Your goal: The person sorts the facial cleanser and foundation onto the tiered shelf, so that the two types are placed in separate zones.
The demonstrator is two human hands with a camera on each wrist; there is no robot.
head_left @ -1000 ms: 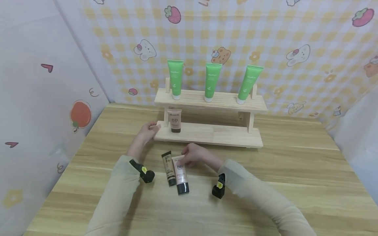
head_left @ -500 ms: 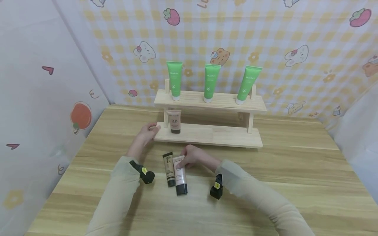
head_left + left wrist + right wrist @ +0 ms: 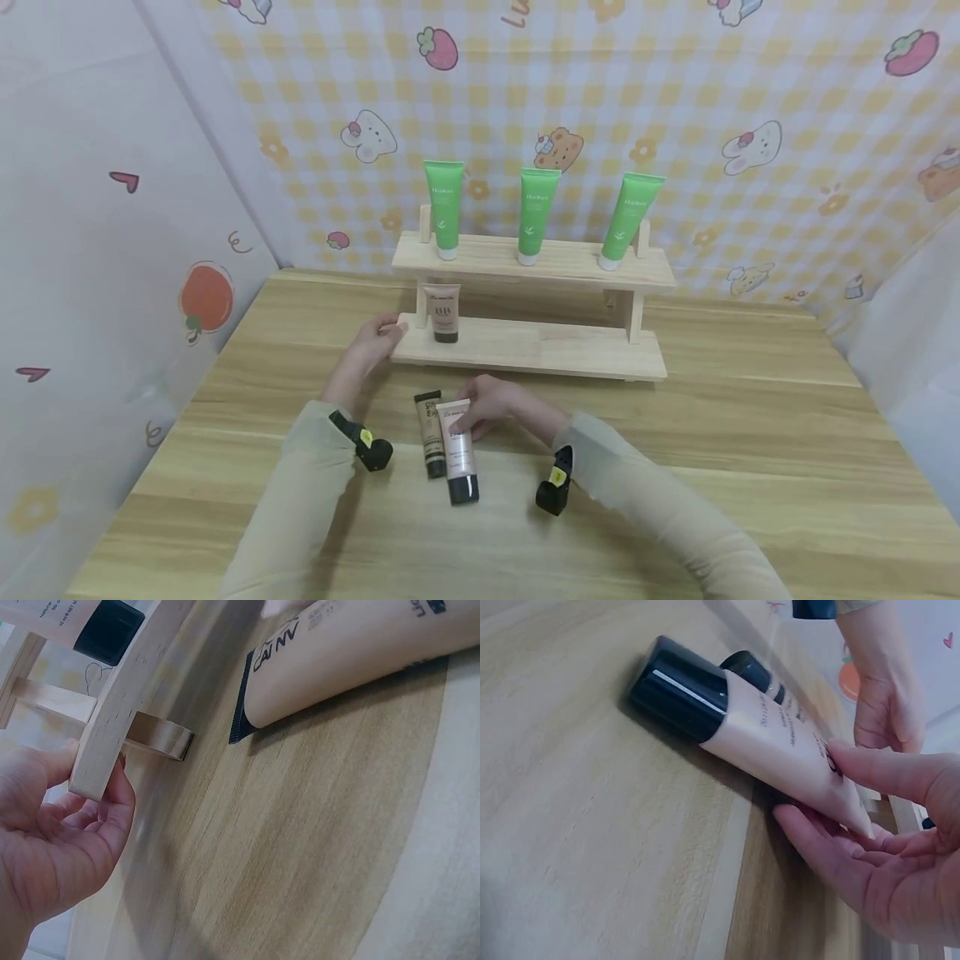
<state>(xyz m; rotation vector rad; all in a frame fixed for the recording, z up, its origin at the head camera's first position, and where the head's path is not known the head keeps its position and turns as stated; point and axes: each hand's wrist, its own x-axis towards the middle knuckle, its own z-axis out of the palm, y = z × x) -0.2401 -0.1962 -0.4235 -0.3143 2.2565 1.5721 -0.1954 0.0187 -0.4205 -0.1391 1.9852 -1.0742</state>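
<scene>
My left hand (image 3: 373, 342) pinches the left end of the lower board of a small two-tier wooden shelf (image 3: 555, 348), thumb on top and fingers beneath. On the table in front lies a pink BB cream tube (image 3: 461, 454) with a black cap facing me. My right hand (image 3: 497, 402) holds that tube near its flat end; in the right wrist view the thumb is on its face and the fingers (image 3: 810, 840) curl at its underside. A slimmer gold-beige tube (image 3: 431, 429) lies right beside it on the left, partly behind it in the right wrist view.
Another small pink BB cream tube (image 3: 446, 312) stands cap-down at the left of the lower board. Three green tubes, the middle one (image 3: 537, 217) among them, stand along the upper board (image 3: 491, 257). A patterned cloth (image 3: 315, 167) hangs behind.
My right thumb has slid further over the label of the pink tube on the table. The gold-beige tube has shifted slightly right. My left hand stays on the shelf.
</scene>
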